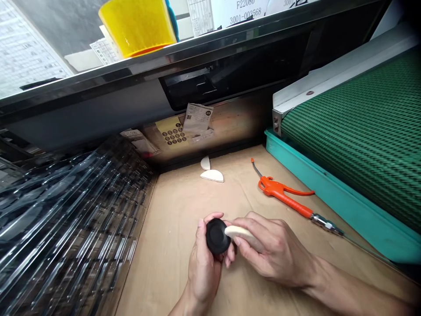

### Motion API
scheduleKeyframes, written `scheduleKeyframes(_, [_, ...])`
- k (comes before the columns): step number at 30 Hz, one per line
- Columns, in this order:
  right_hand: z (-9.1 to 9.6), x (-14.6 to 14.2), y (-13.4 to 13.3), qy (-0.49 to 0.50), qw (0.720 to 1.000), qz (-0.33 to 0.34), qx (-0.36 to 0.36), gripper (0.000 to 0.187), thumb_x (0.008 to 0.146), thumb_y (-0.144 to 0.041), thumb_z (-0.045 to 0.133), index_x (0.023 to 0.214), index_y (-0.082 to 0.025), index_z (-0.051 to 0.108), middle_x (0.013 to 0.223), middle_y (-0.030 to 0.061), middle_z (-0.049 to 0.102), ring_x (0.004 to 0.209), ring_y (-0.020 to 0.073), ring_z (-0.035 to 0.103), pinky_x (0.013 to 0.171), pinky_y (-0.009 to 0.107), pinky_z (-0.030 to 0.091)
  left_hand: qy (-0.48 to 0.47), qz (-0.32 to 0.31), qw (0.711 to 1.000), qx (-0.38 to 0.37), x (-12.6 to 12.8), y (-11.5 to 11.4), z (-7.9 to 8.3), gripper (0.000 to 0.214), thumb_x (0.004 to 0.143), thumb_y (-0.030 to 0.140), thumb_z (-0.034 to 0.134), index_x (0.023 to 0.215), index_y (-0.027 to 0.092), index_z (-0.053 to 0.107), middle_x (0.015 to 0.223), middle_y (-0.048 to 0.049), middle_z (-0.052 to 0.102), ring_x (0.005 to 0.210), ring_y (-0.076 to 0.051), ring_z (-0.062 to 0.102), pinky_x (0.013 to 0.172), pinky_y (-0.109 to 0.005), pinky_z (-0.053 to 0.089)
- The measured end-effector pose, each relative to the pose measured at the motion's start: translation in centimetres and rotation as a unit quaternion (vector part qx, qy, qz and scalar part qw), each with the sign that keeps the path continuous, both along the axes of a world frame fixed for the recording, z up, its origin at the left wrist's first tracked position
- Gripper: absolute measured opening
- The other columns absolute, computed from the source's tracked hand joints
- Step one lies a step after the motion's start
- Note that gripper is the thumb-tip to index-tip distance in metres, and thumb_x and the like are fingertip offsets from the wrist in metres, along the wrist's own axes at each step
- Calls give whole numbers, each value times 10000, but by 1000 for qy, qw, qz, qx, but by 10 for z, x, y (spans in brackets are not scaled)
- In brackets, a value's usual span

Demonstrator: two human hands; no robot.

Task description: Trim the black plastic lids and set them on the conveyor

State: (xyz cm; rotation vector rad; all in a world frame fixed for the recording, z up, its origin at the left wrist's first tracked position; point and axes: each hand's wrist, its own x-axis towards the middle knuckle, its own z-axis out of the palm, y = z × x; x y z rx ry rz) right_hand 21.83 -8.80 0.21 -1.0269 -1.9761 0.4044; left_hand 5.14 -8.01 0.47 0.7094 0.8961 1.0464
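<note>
In my left hand [204, 267] is a small round black part [217, 237], dished in the middle, with my fingers wrapped round its edge. My right hand [274, 245] pinches a cream half-round pad [245, 236], which looks like felt or sponge. The pad's tip meets the right side of the black part's face. Beyond my hands, two similar pale half-round pads, a larger one [212, 176] and a smaller one [205, 163], lie on the brown work surface [171, 232].
An orange air blow gun [284, 195] with a hose lies at the right, beside a teal tray [315, 202] under a green conveyor belt [362, 131]. Stacked clear plastic trays [75, 219] fill the left. A yellow container [140, 26] stands on the shelf above.
</note>
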Motion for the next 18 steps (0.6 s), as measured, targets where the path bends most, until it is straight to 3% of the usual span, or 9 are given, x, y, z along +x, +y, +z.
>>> scheduleKeyframes(3, [4, 2, 2, 1, 1000, -10, 19, 293, 944, -137, 513, 1222, -212, 567, 954, 1, 649, 783, 134, 637, 683, 245, 490, -55, 28, 998, -24, 0, 3, 1, 407, 987, 428, 419, 1276, 171, 546, 855, -42, 643, 658, -155, 569, 625, -280, 458])
scheduleKeyframes(6, [5, 3, 3, -13, 999, -21, 24, 275, 948, -160, 526, 1212, -218, 577, 948, -1, 648, 775, 140, 634, 661, 252, 485, -75, 32, 996, -43, -3, 3, -1, 424, 978, 405, 402, 1260, 142, 578, 1010, -81, 659, 794, -179, 597, 721, -298, 484])
scheduleKeyframes(10, [-1, -1, 0, -46, 999, -14, 23, 282, 955, -155, 498, 1221, -206, 577, 1058, 31, 649, 823, 163, 642, 697, 279, 504, -19, 47, 999, -10, -6, -1, -9, 418, 981, 429, 374, 1191, 167, 623, 1089, -77, 664, 937, -196, 594, 805, -287, 473])
scheduleKeyframes(13, [-5, -8, -7, -81, 996, -22, 39, 277, 960, -162, 467, 1214, -172, 577, 1026, 63, 637, 784, 192, 630, 647, 315, 500, 31, 64, 997, 22, -6, -3, -13, 432, 980, 477, 360, 1157, 183, 623, 1108, -76, 666, 1051, -222, 576, 890, -302, 459])
scheduleKeyframes(18, [-5, -21, -16, -54, 997, -11, 49, 272, 938, -134, 456, 1183, -150, 574, 953, 76, 613, 768, 204, 620, 612, 318, 509, -19, 70, 997, 25, 0, -6, -12, 392, 952, 471, 409, 1123, 184, 613, 1038, -85, 664, 985, -238, 600, 909, -359, 466])
